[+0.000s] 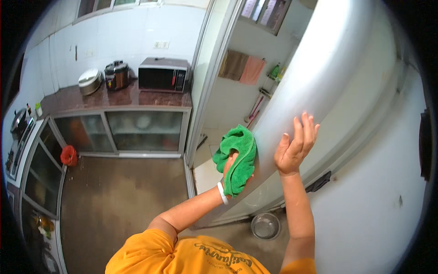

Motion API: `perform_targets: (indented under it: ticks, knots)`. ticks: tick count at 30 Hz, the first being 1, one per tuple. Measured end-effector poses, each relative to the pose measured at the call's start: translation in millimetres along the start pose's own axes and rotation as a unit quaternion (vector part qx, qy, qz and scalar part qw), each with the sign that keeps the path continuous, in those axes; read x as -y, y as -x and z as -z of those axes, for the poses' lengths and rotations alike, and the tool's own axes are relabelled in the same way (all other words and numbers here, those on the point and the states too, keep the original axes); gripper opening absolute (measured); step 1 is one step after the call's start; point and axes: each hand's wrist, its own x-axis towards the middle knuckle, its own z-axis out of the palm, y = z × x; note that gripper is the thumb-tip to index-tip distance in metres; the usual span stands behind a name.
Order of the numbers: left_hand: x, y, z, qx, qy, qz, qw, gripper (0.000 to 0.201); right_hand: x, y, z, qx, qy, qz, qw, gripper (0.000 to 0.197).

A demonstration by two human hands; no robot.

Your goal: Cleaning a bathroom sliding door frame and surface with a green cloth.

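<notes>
left hand (231, 163): closed on green cloth (242, 155), at tall silvery panel (315, 68) | right hand (296, 147): open, fingers extended over panel | room: dark-red counter (61, 102) bearing microwave (162, 75), two cookers (117, 75); brown floor (114, 196)

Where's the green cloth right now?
In the head view, the green cloth is near the centre, draped over the left hand, just above the white wristband and left of the right hand.
</notes>
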Motion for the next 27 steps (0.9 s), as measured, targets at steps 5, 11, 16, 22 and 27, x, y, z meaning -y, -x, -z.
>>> perform_targets:
  ticks: [5,11,16,22,27]
  knots:
    - [-1.7,-85.5,-0.1,0.059,0.038,-0.11,0.991,0.071,10.6,9.9,-5.3,-0.033,-0.031,-0.08,0.996,0.043]
    - [-64.1,-207.8,-6.2,0.124,-0.076,-0.184,0.972,0.055,16.9,7.7,2.9,-0.04,-0.007,-0.129,0.991,0.058]
    - [-85.0,-293.5,-31.0,-0.008,-0.204,-0.422,0.884,0.054,17.8,8.7,-3.1,-0.032,-0.006,-0.132,0.991,0.061]
    - [-151.0,-367.3,-46.0,-0.081,-0.235,-0.435,0.865,0.058,23.1,5.9,-3.8,-0.025,0.004,-0.123,0.992,0.067]
    - [-147.6,-346.1,-44.4,-0.009,-0.246,-0.379,0.892,0.075,21.3,5.1,1.4,-0.005,0.02,-0.129,0.991,0.073]
